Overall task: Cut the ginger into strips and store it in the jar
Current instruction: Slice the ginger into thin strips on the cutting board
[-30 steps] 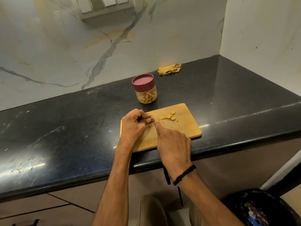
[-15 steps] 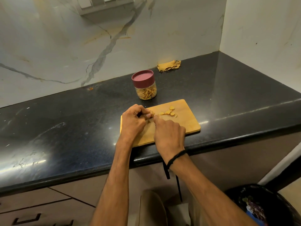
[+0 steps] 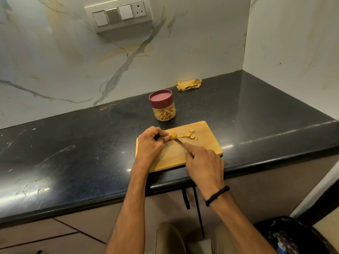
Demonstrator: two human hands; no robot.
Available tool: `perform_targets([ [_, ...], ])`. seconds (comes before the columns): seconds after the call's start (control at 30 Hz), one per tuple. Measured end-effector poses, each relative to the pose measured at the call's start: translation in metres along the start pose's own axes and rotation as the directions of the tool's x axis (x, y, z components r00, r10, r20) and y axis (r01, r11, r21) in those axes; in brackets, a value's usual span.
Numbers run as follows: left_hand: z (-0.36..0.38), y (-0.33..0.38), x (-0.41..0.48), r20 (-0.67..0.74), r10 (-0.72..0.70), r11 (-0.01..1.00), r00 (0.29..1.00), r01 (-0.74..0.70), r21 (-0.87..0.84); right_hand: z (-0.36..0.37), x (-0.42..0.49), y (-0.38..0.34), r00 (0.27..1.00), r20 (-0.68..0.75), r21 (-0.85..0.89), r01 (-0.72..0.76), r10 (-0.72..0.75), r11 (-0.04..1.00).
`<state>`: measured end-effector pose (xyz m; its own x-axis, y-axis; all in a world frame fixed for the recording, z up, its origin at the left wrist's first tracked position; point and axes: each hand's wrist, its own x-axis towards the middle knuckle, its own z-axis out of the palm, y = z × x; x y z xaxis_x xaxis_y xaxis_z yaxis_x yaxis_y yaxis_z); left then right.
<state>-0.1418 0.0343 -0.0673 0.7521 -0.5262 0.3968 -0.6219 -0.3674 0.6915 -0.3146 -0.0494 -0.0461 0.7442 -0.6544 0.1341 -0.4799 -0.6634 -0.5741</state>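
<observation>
Black countertop [image 3: 73, 153] carries the cutting board [image 3: 205, 143]; on it, the ginger [image 3: 172, 135] is pinched by the curled left hand [image 3: 149, 143]; right hand [image 3: 203, 162] grips the knife [image 3: 180, 142], blade at the ginger; step judged: slicing; next, the slices [image 3: 189, 134] likely need cutting into strips; jar [image 3: 164, 110] stands lidded behind.

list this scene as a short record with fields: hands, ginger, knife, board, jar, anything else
left hand: pinches the ginger piece on the board
right hand: grips the knife, blade at the ginger piece, handle hidden
slices: a few round ones on the board, right of the piece
board: wooden, at the front edge of the counter
jar: behind the board, apart from it, dark red lid on, strips inside
cloth: yellow, crumpled, by the back wall
</observation>
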Motion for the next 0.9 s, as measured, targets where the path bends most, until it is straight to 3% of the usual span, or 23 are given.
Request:
perform_targets([
  [0.47,-0.001,-0.001,-0.001,0.0,0.003,1.0,1.0,-0.003,-0.029,0.002,-0.005,-0.013,0.996,-0.09,-0.079,0.012,-0.019,0.997],
  [0.9,-0.001,-0.001,-0.001,0.017,0.009,1.0,1.0,-0.008,-0.011,0.015,0.027,-0.024,0.998,-0.05,-0.084,0.041,-0.045,0.996],
])
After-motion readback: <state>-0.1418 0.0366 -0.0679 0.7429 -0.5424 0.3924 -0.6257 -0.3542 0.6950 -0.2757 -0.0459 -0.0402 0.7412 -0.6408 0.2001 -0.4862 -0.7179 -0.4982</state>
